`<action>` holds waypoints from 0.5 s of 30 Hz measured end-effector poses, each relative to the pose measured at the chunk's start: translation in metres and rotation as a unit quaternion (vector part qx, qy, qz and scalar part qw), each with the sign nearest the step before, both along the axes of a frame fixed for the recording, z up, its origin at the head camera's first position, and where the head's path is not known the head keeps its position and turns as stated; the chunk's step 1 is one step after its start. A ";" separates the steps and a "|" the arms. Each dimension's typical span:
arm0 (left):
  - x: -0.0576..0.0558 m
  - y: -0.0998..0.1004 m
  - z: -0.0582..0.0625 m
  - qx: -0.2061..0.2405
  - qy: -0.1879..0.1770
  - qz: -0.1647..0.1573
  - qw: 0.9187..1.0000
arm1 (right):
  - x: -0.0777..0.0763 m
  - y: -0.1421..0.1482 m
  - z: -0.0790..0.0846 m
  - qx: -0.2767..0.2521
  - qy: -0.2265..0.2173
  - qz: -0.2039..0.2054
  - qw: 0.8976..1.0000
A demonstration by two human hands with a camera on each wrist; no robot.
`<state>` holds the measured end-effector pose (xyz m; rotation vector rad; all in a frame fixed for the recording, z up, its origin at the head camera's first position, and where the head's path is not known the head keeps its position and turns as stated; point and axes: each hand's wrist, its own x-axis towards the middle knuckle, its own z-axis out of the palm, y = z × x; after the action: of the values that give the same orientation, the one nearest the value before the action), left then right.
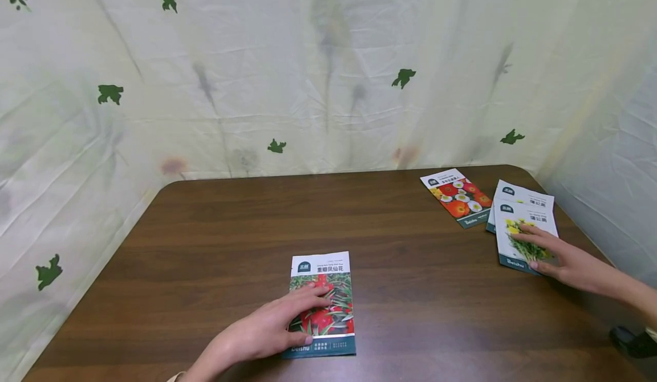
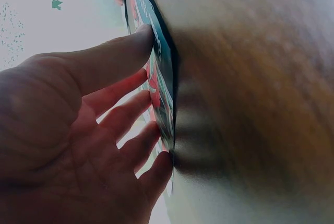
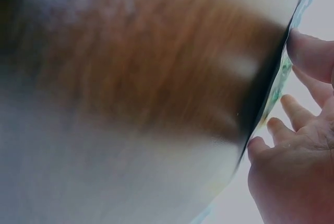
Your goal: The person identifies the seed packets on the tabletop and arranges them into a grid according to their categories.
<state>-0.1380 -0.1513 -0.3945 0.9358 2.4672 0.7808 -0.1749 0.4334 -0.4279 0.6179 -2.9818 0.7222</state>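
In the head view my left hand (image 1: 272,326) rests on a seed packet with red flowers (image 1: 336,316) lying at the front middle of the table. The left wrist view shows its thumb (image 2: 117,59) and spread fingertips on the packet's printed face. Over at the right, my right hand (image 1: 580,262) lies on a seed packet with yellow flowers (image 1: 520,214), fingers extended across the picture. This packet overlaps a similar white-topped packet (image 1: 519,192) behind it. In the right wrist view the fingers and thumb (image 3: 311,54) touch the packet's face.
A seed packet with red, orange and white flowers (image 1: 462,199) lies tilted near the back right, beside the overlapping pair. The brown wooden table (image 1: 205,228) has rounded back corners. A pale leaf-patterned cloth (image 1: 246,85) hangs behind it and at both sides.
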 end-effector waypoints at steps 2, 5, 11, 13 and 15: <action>0.000 0.000 0.000 0.002 0.003 -0.002 1.000 | 0.002 0.000 0.000 0.002 0.007 0.001 1.000; 0.000 0.000 0.000 0.003 0.004 -0.004 1.000 | 0.004 -0.002 0.000 0.001 0.005 0.001 1.000; -0.001 0.000 0.000 -0.005 -0.002 0.002 1.000 | 0.007 -0.006 0.000 -0.007 0.006 0.008 1.000; -0.001 0.000 0.000 -0.007 -0.003 0.003 1.000 | 0.008 -0.007 0.000 -0.007 0.011 0.013 1.000; -0.001 0.000 0.000 -0.008 -0.005 0.004 1.000 | 0.009 -0.007 0.000 -0.006 0.019 0.018 1.000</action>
<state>-0.1391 -0.1511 -0.3941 0.9159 2.4668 0.7659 -0.1656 0.4261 -0.4283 0.6793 -2.9372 0.7228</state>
